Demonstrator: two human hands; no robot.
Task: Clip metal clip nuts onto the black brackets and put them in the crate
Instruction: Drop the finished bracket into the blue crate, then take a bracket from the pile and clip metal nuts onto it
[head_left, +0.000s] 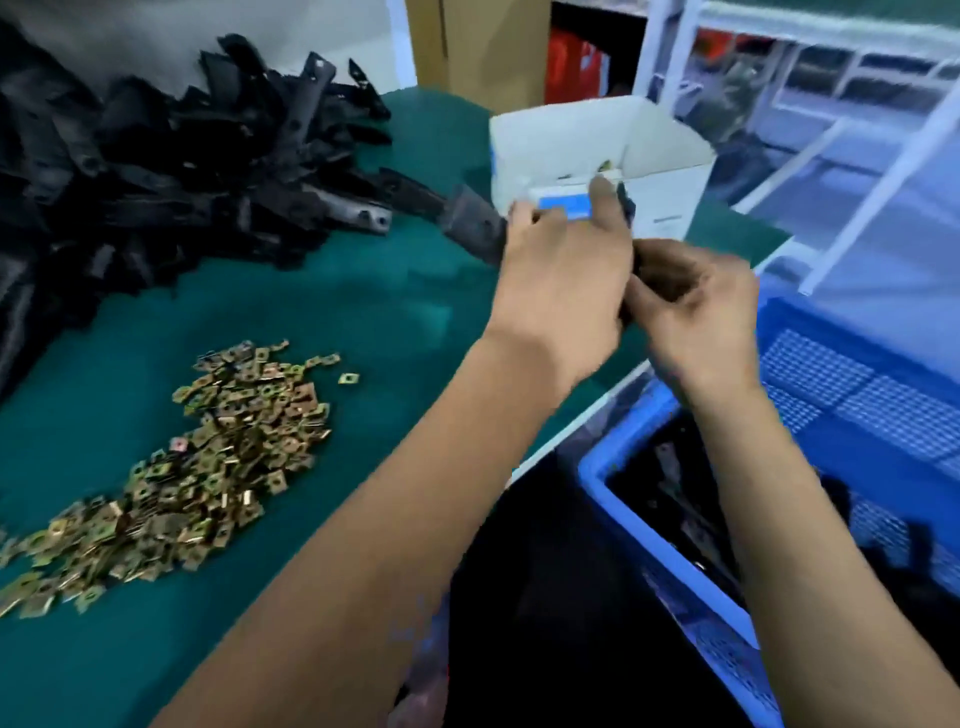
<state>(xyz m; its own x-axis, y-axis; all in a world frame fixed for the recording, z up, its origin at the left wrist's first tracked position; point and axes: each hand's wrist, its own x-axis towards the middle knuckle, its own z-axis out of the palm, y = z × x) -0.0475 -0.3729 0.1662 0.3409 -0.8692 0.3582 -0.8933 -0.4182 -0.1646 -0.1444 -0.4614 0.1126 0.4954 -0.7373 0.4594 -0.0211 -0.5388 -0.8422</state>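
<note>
Both hands meet over the green surface — the left hand is clamped on a black bracket, and the right hand curls its fingers at the bracket's near end, though blur hides what it pinches. Clip nuts lie heaped at left, near the bracket pile. The blue crate sits at right, just below the hands — dark parts lie inside it.

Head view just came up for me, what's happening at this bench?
A person is working a black bracket with both hands above the green table. The left hand grips it and the right hand pinches at its near end, likely fitting a clip nut; the blur hides it. Loose clip nuts lie at near left, unfinished brackets are piled at far left, and the blue crate at right holds dark parts.
</note>
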